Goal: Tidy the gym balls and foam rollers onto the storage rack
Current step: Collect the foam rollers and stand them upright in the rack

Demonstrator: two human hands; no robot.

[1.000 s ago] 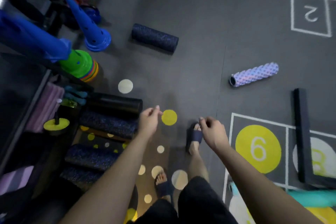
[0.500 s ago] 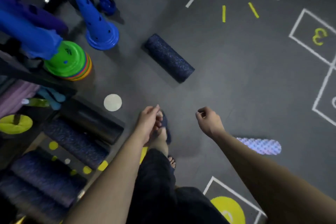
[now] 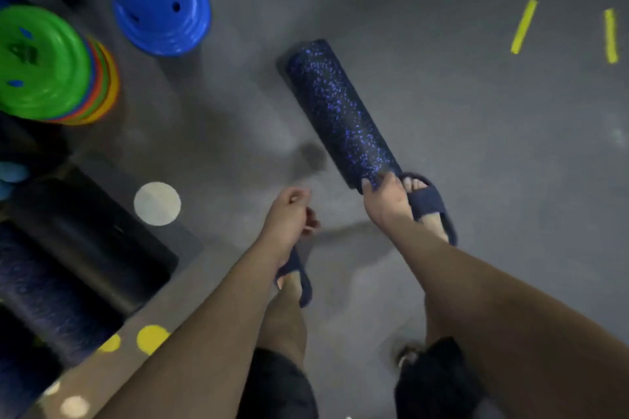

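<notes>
Grey floor (image 3: pixel 476 180) fills most of the view.

Rack shelf (image 3: pixel 85 381), near left: tan board with pale and yellow dots. A black roller (image 3: pixel 92 241) lies on it with a dark blue-flecked one (image 3: pixel 44 292) just beside it on the near side.

Blue cone (image 3: pixel 160 0), far left, tipped so its round base faces the camera. Stack of discs (image 3: pixel 44 65) to its left, green on top, coloured rims showing below.

Foam roller (image 3: pixel 340 112), black with blue specks, lies slantwise at centre on the floor, well apart from the rack. Far end points up-left, near end is at the right hand. Cannot tell whether the near end is lifted.

Right hand (image 3: pixel 384 204): fingers (image 3: pixel 367 185) curl over the roller's near end, gripping it. A foot in a dark slipper (image 3: pixel 429 204) is just beside it.

Left hand (image 3: pixel 289 214): fingers loosely curled, holding nothing, left of the roller's near end.

White dot (image 3: pixel 157 203) on the floor between rack and left hand. Two yellow strips (image 3: pixel 524 25) far right.
</notes>
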